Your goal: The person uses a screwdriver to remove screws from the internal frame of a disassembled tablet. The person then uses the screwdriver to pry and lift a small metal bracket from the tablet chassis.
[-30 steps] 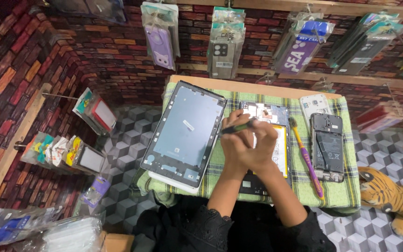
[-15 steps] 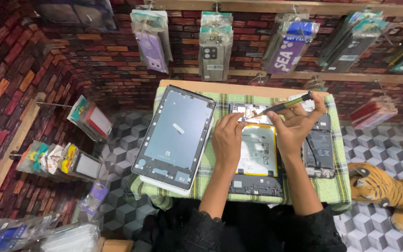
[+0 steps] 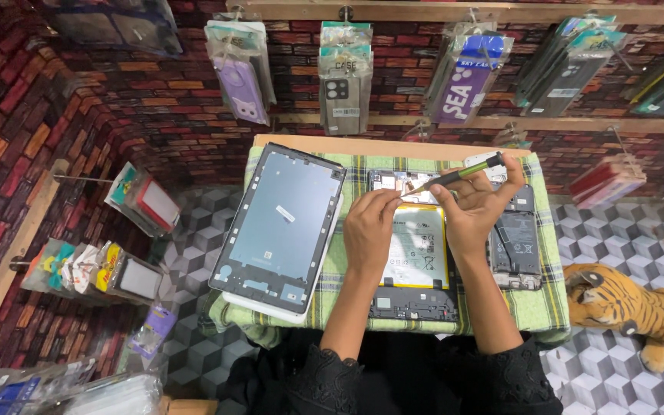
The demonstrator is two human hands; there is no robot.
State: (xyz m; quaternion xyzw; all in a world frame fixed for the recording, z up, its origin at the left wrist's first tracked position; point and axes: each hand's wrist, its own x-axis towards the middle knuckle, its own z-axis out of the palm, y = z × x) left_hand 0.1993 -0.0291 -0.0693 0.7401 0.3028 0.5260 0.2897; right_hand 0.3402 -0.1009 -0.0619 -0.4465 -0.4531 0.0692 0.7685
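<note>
An opened tablet (image 3: 416, 253) with a yellow-edged battery lies on a green checked cloth (image 3: 539, 307). My left hand (image 3: 370, 230) rests on it, fingertips pinched at the tablet's upper edge. My right hand (image 3: 476, 207) grips a green-and-black screwdriver (image 3: 455, 177), whose tip points left toward my left fingertips. The tablet's grey screen frame (image 3: 278, 223) lies to the left, stacked on a white panel.
A dark opened phone (image 3: 516, 246) lies right of the tablet. A toy tiger (image 3: 639, 307) sits on the floor at right. Phone cases in bags (image 3: 343, 84) hang on the brick-pattern wall, and more packets (image 3: 86, 269) hang at left.
My hands have moved up and apart on the tablet. The screwdriver now sits in my right hand, tip at the tablet's upper edge near my left fingertips.
</note>
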